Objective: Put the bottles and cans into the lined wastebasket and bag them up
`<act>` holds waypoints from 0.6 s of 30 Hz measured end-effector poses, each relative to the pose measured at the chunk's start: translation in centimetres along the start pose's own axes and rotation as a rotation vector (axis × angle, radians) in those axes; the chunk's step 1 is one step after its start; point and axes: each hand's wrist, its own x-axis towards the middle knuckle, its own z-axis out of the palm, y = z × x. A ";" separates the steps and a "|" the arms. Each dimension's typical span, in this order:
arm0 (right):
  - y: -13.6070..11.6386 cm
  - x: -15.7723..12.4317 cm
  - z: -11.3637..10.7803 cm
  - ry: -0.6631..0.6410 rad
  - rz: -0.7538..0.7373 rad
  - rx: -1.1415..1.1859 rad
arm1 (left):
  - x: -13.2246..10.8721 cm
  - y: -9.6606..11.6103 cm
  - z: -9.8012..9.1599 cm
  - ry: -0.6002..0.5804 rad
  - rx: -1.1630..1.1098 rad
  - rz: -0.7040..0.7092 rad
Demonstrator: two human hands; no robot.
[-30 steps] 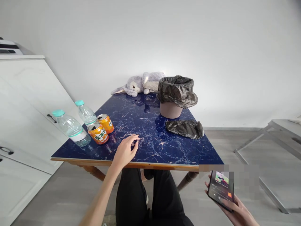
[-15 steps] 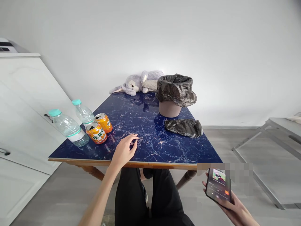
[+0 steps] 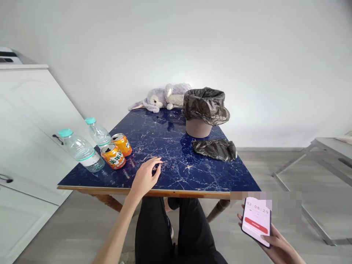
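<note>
My left hand (image 3: 147, 173) rests on the blue marbled tabletop (image 3: 176, 172) near its front edge, fingers loosely curved and thumb apart, with nothing in it. To its left stand two orange drink cans (image 3: 113, 156) with opened tops and two clear plastic bottles (image 3: 84, 151) with turquoise caps. Off the table's right front corner, my right hand (image 3: 277, 242) grips a smartphone (image 3: 256, 224). Its lit screen shows a timer reading and a red button, and my thumb lies over the screen's lower part.
A trash bin (image 3: 198, 127) lined with a black bag stands at the back right of the table. In front of it lies a folded black plastic bag (image 3: 215, 149). A plush rabbit (image 3: 161, 98) lies against the wall. A white cabinet (image 3: 30, 128) is left; a grey folding table (image 3: 330, 154) is right.
The phone's screen has switched from a dark picture display to a pale timer page. My right thumb has shifted on the screen. My left hand has stayed in place.
</note>
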 end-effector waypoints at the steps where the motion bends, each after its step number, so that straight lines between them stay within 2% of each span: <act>1: 0.0 0.0 -0.1 0.001 0.000 0.004 | 0.0 0.1 0.0 -0.001 0.000 -0.001; 18: 1.1 1.9 -1.5 0.106 0.015 0.067 | 0.1 -0.2 0.0 0.013 0.008 0.009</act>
